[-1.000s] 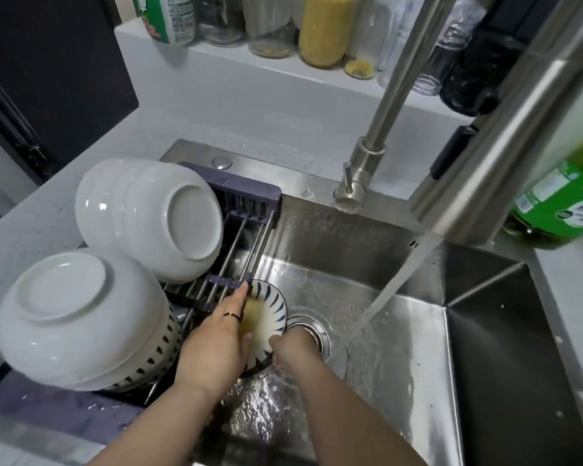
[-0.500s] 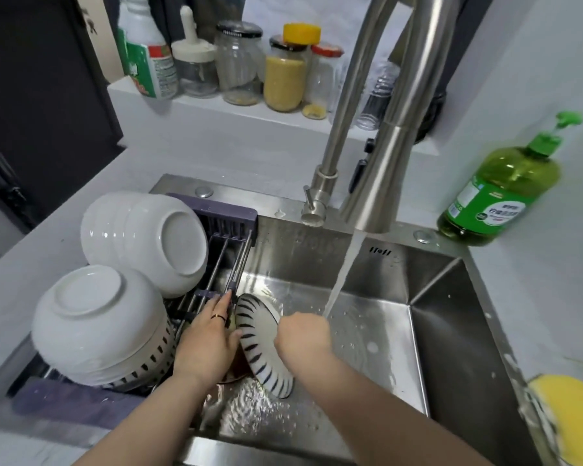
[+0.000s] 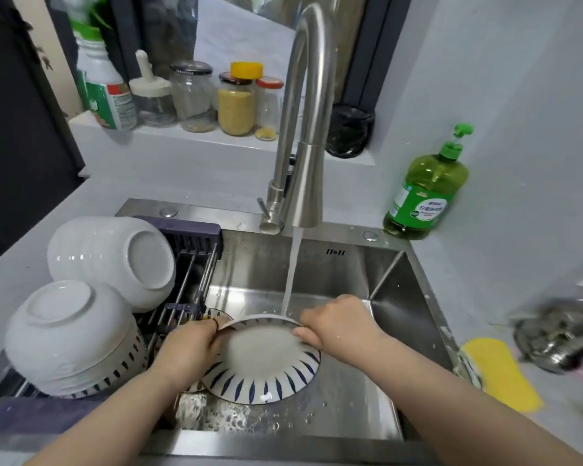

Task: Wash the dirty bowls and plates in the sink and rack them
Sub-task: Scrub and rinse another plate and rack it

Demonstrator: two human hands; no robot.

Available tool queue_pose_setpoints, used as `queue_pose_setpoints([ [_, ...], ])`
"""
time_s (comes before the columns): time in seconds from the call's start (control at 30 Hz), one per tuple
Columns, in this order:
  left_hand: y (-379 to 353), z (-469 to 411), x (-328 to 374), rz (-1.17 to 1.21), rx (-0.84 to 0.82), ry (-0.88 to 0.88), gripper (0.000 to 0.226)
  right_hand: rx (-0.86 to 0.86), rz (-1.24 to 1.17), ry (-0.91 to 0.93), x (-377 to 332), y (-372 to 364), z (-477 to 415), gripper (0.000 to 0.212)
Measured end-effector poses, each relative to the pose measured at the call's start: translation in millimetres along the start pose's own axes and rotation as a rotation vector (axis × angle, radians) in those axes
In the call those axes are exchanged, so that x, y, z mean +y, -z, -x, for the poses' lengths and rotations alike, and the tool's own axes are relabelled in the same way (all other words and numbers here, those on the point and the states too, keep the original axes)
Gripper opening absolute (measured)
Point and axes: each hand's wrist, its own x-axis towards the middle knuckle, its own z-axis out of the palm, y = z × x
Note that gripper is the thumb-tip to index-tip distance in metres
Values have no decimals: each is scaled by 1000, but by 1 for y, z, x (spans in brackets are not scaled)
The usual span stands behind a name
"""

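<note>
1. The bowl (image 3: 263, 361) is round and pale. A plain, unpatterned middle faces the camera, and dark blue strokes fan out along the lower edge. Whether that plain face is the inside or the underside cannot be told.
2. It is held tilted above the floor of the steel sink (image 3: 384, 331), with its upper rim under the water stream (image 3: 292, 270) from the tall curved faucet (image 3: 305, 129).
3. The left hand (image 3: 186, 351) grips the left rim with curled fingers, one of them wearing a ring. The right hand (image 3: 340, 326) grips the right rim, its fingers wrapped over the edge.
4. A dark rack (image 3: 189, 230) spans the left end of the sink. It holds a far stack of white bowls (image 3: 115, 260) tipped on its side and a near stack (image 3: 68, 334) turned base up, whose lowest bowl has blue dashes.
5. A green soap bottle (image 3: 424, 193) stands behind the sink's right corner. Its green label has white Chinese characters, too blurred to read.
6. On the ledge behind, a white bottle (image 3: 106, 95) has a green label with unreadable print. Beside it stand jars, one yellow-lidded jar (image 3: 236, 102) holding yellow grains.
7. A yellow sponge (image 3: 500, 375) lies on the counter to the right of the sink.
</note>
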Motion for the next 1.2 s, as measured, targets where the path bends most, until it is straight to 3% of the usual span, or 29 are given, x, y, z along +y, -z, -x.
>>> queue_pose_setpoints([
  [0.1, 10, 8, -2, 71, 64, 110, 18, 243, -109, -239, 16, -12, 25, 46],
  [0.3, 35, 21, 1, 431, 41, 276, 25, 415, -257, -865, 80, -52, 97, 15],
  [0.4, 34, 30, 17, 612, 24, 350, 26, 190, -319, -1187, 101, -74, 127, 45],
  [0.47, 31, 36, 30, 766, -42, 398, 27, 11, -335, -1281, 110, -86, 144, 68],
  [0.53, 24, 41, 42, 890, -139, 423, 22, -24, -363, -1293, 112, -90, 152, 71],
  [0.63, 17, 43, 55, 955, -228, 434, 13, 67, -381, -1276, 115, -93, 156, 59],
  [0.8, -2, 40, 69, 946, -250, 448, 18, -163, -397, -1205, 115, -103, 161, 69],
  [0.9, -11, 38, 75, 953, -252, 463, 16, -129, -419, -1214, 111, -103, 160, 62],
  [1.0, -19, 35, 80, 961, -251, 464, 16, -14, -516, -1234, 109, -95, 156, 56],
  [1.13, -25, 33, 94, 1003, -281, 477, 14, 355, -761, -1160, 99, -61, 144, 50],
  [1.2, -31, 31, 101, 1035, -303, 469, 19, 532, -999, -1124, 88, -37, 133, 38],
])
